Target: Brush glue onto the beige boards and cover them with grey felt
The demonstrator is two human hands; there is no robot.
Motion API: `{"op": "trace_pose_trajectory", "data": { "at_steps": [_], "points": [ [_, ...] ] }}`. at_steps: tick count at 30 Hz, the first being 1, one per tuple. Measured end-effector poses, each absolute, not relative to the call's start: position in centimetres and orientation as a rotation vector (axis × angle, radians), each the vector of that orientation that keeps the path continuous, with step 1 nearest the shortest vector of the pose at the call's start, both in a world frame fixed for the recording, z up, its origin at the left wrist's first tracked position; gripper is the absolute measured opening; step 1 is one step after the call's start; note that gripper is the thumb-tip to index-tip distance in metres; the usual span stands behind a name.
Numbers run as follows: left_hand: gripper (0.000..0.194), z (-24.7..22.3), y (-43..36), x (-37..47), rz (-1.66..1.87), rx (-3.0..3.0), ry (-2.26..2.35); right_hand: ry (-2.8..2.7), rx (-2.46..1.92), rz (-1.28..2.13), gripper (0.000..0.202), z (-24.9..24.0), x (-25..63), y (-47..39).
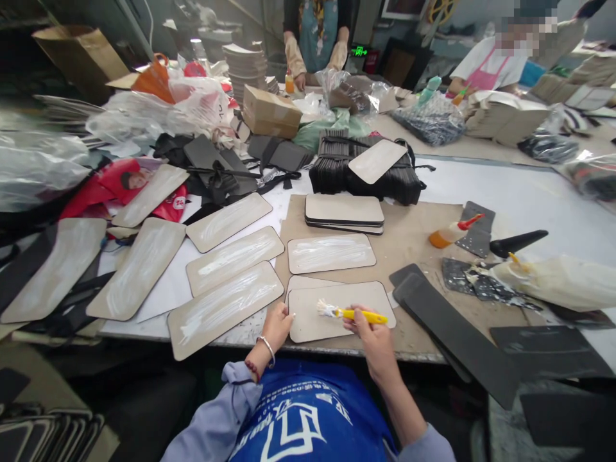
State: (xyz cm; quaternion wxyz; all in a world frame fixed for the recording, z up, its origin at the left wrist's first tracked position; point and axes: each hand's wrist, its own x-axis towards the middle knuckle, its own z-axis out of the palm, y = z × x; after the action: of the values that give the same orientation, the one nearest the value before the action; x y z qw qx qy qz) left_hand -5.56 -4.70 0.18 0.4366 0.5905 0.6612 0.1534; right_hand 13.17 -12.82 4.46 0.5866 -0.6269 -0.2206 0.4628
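A glue brush with a yellow handle [368, 316] is gripped in my right hand [371, 333]. Its white-coated bristles [328, 308] are over a beige rounded panel [308, 327] that lies at the table's front edge. My left hand [279, 326] is at that panel's left edge, fingers bent together; whether they pinch the edge is hard to see. Another beige panel pokes out from beneath it. White streaks cover a panel [332, 253] just behind and several more to the left, such as the nearest one [226, 311]. A short stack of panels [344, 210] sits further back.
On the right lie dark strips [452, 327], a bottle of orange liquid [450, 234], a black-handled tool [520, 244] and a glue-smeared pale bag [553, 279]. A bundle of black pieces [366, 170] stands behind, with a cardboard box [271, 110] beyond. Two people are across the table.
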Motion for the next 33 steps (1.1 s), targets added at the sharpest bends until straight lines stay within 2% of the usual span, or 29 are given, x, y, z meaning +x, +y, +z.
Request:
{"op": "trace_pose_trajectory", "data": {
  "at_steps": [3,5,8,13,17,20,24,28,33],
  "points": [
    [0.013,0.4,-5.1,-5.9,0.32,1.299,1.518,-0.599,-1.471,1.144,0.05,2.6,10.4,-10.9],
    [0.017,0.2,-5.2,-6.2,0.3,1.28,1.521,-0.631,-1.555,1.108,0.051,1.4,10.7,-10.2],
    [0.022,-0.8,-5.3,-6.5,0.31,1.35,1.551,-0.618,-1.781,0.876,0.053,0.7,14.6,-10.5],
    [0.024,-0.8,-5.3,-6.7,0.305,1.439,1.566,-0.758,-2.231,0.403,0.051,2.6,21.9,-13.3],
    [0.019,0.0,-5.2,-7.0,0.251,1.385,1.509,-1.153,-2.24,0.152,0.045,3.5,19.0,-15.3],
    [0.014,-0.4,-5.1,-7.4,0.235,1.352,1.442,-1.344,-2.133,0.264,0.037,3.5,12.0,-15.6],
    [0.01,-1.5,-4.9,-7.8,0.271,1.27,1.354,-1.391,-1.832,0.593,0.027,4.0,4.6,-15.3],
    [0.008,-1.4,-4.5,-8.1,0.251,1.231,1.317,-1.043,-1.867,0.804,0.028,3.6,6.0,-16.0],
    [0.009,-1.0,-4.4,-8.1,0.268,1.241,1.314,-0.667,-2.08,0.727,0.036,4.0,9.4,-16.8]
  ]
}}
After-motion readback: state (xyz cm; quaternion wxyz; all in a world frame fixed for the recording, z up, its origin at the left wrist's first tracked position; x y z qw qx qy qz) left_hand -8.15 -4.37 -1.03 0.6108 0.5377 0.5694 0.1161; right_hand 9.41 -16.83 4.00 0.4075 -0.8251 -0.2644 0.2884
